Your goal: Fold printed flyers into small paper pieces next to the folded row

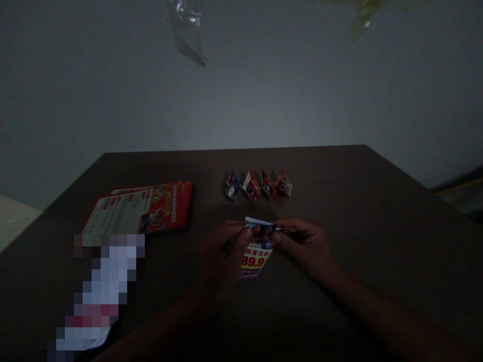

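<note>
Between my two hands is a partly folded printed paper (257,260), with "89.9" in red on a yellow band and a picture near its top. My left hand (228,251) pinches its upper left edge, thumb in front. On the upper right corner, my right hand (302,244) closes with thumb and fingers. Just beyond my hands stand several small folded paper pieces in a row: a blue-and-white one (233,187), a red-and-white one (251,186), a red-and-dark one (269,186) and another red-and-white one (284,184).
A stack of red-and-white printed flyers (177,206) lies on the dark table (377,211) at the left. Nearer me is a pale, pixelated sheet (109,281). Behind the table rises a grey wall (264,90), where a clear plastic bag (188,30) hangs.
</note>
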The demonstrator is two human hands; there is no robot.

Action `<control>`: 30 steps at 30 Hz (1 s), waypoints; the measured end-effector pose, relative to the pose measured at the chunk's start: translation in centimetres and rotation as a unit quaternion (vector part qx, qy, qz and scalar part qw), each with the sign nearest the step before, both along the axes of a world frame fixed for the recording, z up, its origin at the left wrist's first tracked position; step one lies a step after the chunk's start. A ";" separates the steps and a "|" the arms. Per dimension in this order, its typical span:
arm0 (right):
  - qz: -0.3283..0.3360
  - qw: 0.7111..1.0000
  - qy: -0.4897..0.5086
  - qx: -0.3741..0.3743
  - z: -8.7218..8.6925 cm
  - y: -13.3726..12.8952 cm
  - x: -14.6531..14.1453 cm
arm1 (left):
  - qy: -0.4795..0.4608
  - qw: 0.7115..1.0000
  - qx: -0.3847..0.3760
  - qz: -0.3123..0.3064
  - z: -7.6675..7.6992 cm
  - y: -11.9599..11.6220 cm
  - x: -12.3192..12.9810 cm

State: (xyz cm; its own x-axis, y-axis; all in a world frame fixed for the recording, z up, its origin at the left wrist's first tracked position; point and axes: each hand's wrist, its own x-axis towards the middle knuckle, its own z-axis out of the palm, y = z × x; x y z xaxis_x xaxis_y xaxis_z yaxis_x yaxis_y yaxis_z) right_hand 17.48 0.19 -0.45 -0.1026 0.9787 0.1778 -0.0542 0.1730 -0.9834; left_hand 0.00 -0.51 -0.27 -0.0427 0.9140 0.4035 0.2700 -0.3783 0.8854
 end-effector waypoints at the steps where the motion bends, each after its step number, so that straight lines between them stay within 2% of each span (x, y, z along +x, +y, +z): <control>1: 0.000 1.000 0.005 -0.008 0.0 0.0 0.0 | -0.027 0.999 -0.032 0.005 -0.1 0.1 0.1; 5: -0.006 1.000 0.004 -0.024 0.0 0.2 0.2 | -0.137 0.982 -0.132 0.007 -0.3 0.7 0.3; 8: -0.001 1.000 -0.005 -0.020 -0.1 0.2 0.3 | -0.147 0.977 -0.154 -0.030 -0.3 1.0 0.3; 11: 0.000 1.000 -0.012 -0.022 -0.1 0.3 0.3 | -0.120 0.980 -0.150 -0.048 -0.2 1.0 0.1; 21: -0.012 0.999 -0.032 -0.011 0.0 0.4 0.5 | -0.080 0.989 -0.115 -0.045 0.2 0.9 0.1; 30: -0.003 1.000 -0.025 -0.003 0.2 0.3 0.6 | -0.109 0.988 -0.094 -0.058 -0.1 1.0 0.0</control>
